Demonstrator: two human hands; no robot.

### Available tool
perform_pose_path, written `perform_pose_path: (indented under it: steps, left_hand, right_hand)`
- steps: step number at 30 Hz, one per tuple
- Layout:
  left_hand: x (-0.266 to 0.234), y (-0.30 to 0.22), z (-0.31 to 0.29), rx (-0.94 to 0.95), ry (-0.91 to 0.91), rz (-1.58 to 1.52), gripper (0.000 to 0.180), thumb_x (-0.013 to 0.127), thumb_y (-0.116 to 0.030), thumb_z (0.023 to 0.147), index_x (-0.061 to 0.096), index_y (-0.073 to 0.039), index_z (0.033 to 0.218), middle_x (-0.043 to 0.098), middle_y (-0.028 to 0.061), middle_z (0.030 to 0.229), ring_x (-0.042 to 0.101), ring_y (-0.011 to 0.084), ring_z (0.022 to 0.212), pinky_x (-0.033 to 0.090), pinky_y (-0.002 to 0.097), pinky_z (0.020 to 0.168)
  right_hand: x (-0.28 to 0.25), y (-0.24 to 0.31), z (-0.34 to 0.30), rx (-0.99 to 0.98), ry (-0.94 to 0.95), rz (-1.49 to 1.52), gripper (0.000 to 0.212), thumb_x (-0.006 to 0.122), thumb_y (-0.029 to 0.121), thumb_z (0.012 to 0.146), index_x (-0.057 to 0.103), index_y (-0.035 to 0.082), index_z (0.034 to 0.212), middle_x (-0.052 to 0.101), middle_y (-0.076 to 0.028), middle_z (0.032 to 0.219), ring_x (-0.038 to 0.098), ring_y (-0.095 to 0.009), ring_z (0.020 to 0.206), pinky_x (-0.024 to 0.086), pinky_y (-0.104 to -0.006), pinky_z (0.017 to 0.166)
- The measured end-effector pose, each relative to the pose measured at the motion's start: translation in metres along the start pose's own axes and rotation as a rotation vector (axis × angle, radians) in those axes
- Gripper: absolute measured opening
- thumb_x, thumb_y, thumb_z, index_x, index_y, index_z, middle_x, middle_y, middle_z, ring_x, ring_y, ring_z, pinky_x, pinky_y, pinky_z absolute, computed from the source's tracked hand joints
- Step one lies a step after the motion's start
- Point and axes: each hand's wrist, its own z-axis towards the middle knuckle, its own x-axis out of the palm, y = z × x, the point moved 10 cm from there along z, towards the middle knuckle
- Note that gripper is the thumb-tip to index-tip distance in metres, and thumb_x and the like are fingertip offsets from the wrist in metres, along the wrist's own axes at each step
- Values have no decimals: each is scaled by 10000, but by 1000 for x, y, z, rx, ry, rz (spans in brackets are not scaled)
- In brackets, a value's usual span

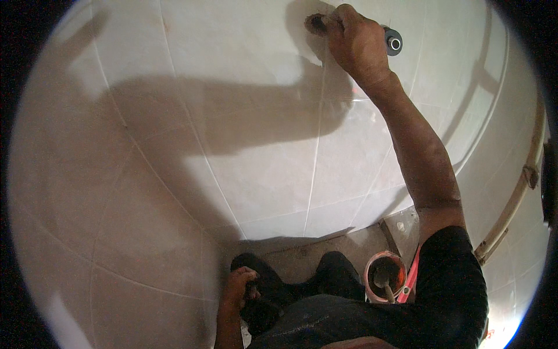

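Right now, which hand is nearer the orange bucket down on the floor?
Left. The left hand rests low on the person's knee, across from the orange bucket. The right hand is raised high against the white tiled wall, gripping a dark-handled tool.

Pale tiled walls (244, 174) meet a grey floor (314, 256).
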Motion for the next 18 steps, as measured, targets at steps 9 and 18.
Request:
perform_pose_path:
  steps: [9, 18]
  left_hand:
    - [-8, 8, 1, 106, 42, -10, 139, 624, -164, 870, 621, -28, 901, 594, 82, 781, 569, 211, 491, 522, 382, 466]
    - [-15, 0, -2, 86, 43, -11, 140, 618, -160, 871, 627, -21, 879, 602, 90, 820, 550, 203, 496, 525, 379, 483]
  right_hand:
    - [22, 50, 30, -260, 560, -495, 216, 626, 195, 943, 647, -14, 894, 703, -201, 773, 714, -268, 701, 599, -381, 639]
    - [19, 19, 33, 127, 439, -367, 233, 655, 186, 908, 656, -47, 909, 690, -233, 792, 714, -339, 731, 596, -440, 689]
